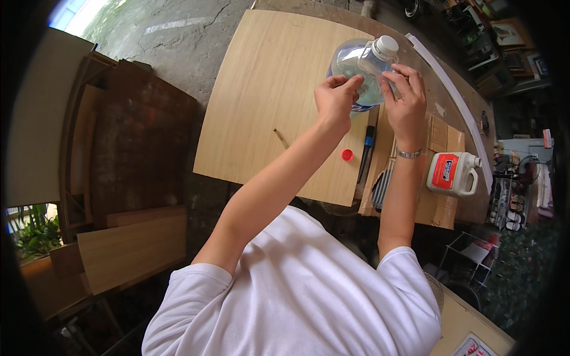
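A big clear plastic jug (362, 59) with a white cap and a handle stands on the far right part of a light wooden board (267, 77). In front of it, my left hand (337, 101) is closed, its thumb pressed over curled fingers. Whatever is inside that grip is too small or hidden to make out. Beside the jug's right side, my right hand (407, 98) has thumb and forefinger drawn together near the neck, the other fingers bent and raised. I cannot tell whether it touches the jug or pinches something thin.
Nearer me on the board are a red cap (347, 155), a thin stick (281, 138) and a black-and-blue pen-like tool (366, 153). To the right, a white jug with a red label (453, 173) rests on cardboard (436, 207). A long white strip (454, 95) runs along the table.
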Available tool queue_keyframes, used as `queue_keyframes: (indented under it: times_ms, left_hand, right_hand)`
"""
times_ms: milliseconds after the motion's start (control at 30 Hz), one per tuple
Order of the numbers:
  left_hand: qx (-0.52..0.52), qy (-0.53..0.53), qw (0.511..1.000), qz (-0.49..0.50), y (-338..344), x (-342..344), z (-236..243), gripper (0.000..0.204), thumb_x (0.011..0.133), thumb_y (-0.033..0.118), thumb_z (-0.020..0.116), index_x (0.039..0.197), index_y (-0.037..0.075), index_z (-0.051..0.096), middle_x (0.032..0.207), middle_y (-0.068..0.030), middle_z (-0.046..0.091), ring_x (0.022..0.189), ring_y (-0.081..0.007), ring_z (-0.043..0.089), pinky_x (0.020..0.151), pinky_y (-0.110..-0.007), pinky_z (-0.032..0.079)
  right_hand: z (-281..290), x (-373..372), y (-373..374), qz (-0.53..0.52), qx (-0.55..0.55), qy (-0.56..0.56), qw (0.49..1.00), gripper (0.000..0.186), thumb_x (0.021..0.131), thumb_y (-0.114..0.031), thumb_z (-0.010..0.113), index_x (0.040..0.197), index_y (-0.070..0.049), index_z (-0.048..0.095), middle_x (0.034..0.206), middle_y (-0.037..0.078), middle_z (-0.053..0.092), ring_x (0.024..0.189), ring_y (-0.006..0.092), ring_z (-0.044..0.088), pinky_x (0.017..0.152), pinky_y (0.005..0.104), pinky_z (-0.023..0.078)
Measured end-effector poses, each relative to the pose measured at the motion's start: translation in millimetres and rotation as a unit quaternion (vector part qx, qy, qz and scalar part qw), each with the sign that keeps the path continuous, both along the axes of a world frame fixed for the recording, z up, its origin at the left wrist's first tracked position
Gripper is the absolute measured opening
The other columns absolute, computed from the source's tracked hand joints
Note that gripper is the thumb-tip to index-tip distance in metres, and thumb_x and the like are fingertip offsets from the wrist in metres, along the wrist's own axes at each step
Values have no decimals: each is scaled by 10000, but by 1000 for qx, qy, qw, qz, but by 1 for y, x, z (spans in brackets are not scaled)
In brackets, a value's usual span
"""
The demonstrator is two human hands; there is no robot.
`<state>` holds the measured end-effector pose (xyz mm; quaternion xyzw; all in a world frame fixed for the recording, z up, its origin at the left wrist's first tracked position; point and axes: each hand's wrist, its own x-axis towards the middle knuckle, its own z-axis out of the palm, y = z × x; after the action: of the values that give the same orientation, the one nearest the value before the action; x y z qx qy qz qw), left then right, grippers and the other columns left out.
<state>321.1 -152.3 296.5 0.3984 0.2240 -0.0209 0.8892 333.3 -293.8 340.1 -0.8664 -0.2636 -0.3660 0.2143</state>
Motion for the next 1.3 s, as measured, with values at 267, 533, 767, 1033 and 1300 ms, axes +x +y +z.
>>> queue_keyframes:
  times_ms: [267, 533, 767, 1033, 1300]
  left_hand:
    - [1, 3, 1000, -14, 0, 2, 1, 299, 806, 74, 785, 1001, -33, 585, 888, -90, 639, 713, -151, 620, 671, -272, 544]
    - [-6, 11, 1000, -17, -2, 2, 3, 298, 813, 75, 780, 999, -44, 580, 872, -86, 642, 699, -159, 632, 659, -278, 559]
    - [-32, -14, 999, -4, -1, 1, 8, 392, 769, 88, 808, 1039, -91, 587, 861, -127, 677, 676, -153, 658, 563, -244, 507]
    - [121, 31, 989, -73, 62, -70, -25, 414, 846, 234, 781, 1142, 2, 607, 985, -64, 690, 810, -148, 693, 734, -275, 512]
    - [180, 55, 976, -108, 123, -109, -60, 304, 887, 264, 741, 1087, 57, 643, 950, -28, 703, 845, -151, 702, 762, -266, 501]
  right_hand:
    - [0, -1, 0, 2, 2, 0, 1000, 163, 792, -120, 767, 926, -92, 679, 1021, 48, 639, 933, 264, 620, 781, 373, 508]
    - [0, -2, 0, 7, -4, 0, 1000, 154, 800, -115, 759, 929, -85, 680, 1023, 51, 636, 930, 269, 618, 777, 375, 508]
    - [0, -2, 0, 9, -5, 3, 1000, 151, 800, -96, 753, 931, -79, 680, 1030, 55, 635, 934, 272, 618, 781, 377, 509]
    - [29, 7, -9, 79, 7, -22, 997, 423, 824, -469, 724, 1042, -110, 674, 1034, 80, 634, 921, 274, 626, 778, 377, 514]
    - [18, 87, 7, -151, -172, 168, 959, 562, 879, -662, 544, 951, -116, 656, 802, 199, 673, 783, 346, 684, 600, 409, 532]
